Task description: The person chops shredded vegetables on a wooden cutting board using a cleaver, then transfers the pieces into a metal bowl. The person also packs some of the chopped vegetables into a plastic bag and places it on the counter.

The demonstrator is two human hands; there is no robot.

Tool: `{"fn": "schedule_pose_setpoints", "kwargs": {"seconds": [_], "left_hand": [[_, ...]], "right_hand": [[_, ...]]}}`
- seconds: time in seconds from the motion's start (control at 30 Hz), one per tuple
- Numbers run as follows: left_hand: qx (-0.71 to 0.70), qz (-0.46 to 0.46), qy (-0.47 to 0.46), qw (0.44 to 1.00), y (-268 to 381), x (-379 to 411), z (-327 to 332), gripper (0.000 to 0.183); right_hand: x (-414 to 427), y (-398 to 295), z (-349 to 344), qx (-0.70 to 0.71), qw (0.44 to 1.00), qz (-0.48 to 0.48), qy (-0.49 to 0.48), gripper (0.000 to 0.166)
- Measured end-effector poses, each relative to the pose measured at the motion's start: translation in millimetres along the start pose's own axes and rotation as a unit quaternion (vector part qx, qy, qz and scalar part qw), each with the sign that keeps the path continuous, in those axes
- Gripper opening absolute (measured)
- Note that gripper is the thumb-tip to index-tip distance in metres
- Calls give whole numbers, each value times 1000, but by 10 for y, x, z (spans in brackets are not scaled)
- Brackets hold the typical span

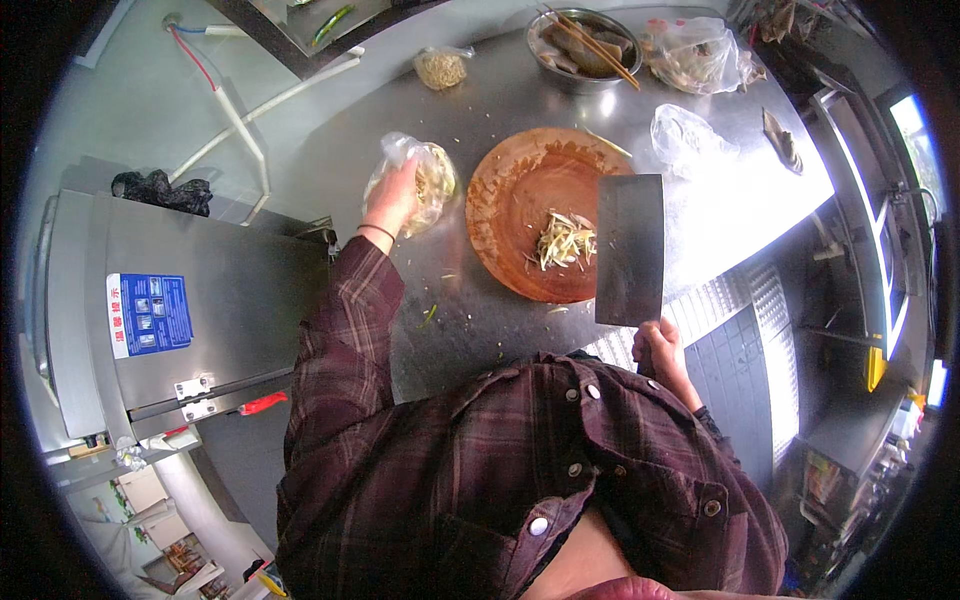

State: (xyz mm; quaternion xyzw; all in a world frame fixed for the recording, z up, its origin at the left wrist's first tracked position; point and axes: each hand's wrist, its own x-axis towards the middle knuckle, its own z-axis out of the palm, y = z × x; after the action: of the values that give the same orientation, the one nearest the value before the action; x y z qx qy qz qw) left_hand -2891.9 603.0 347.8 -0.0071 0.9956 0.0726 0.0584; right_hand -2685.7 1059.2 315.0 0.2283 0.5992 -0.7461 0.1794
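Observation:
My left hand (397, 196) is on a clear plastic bag (435, 202) of pale shredded food, left of a round wooden chopping board (499, 217); its fingers are partly hidden by the plastic. In my right hand (660, 346) is the handle of a cleaver (630, 251). The broad blade stands over the board's right edge and covers part of it. A small heap of pale, thinly cut strips (564, 241) lies on the board, just left of the blade. One long pale strip (609, 142) lies at the board's upper right edge.
On the steel table (360, 112), farther back, are a small bag of shreds (441, 69), a metal bowl (536, 64) with large pieces and chopsticks (592, 46), and a filled plastic bag (694, 56). A crumpled clear bag (686, 139) lies at right. A steel cabinet (240, 277) stands at left.

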Motion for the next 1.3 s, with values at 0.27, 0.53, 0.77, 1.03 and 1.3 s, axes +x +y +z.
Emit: {"fn": "schedule_pose_setpoints", "kwargs": {"seconds": [0.27, 0.53, 0.77, 1.03, 1.3], "left_hand": [[30, 34, 139, 989, 62, 122, -654, 29], [-175, 119, 277, 937, 209, -145, -1044, 13], [-143, 300, -22, 943, 1100, -888, 233, 65], [-94, 408, -6, 908, 1473, -778, 911, 106], [-136, 336, 98, 927, 1611, -637, 1161, 87]], "right_hand": [[-28, 46, -91, -40, 998, 12, 52, 13], [33, 155, -179, -30, 997, 21, 62, 15], [45, 178, -174, -34, 999, 22, 28, 16], [-196, 223, -401, -25, 998, 17, 51, 16], [-246, 500, -370, 55, 994, 81, 52, 16]]}}
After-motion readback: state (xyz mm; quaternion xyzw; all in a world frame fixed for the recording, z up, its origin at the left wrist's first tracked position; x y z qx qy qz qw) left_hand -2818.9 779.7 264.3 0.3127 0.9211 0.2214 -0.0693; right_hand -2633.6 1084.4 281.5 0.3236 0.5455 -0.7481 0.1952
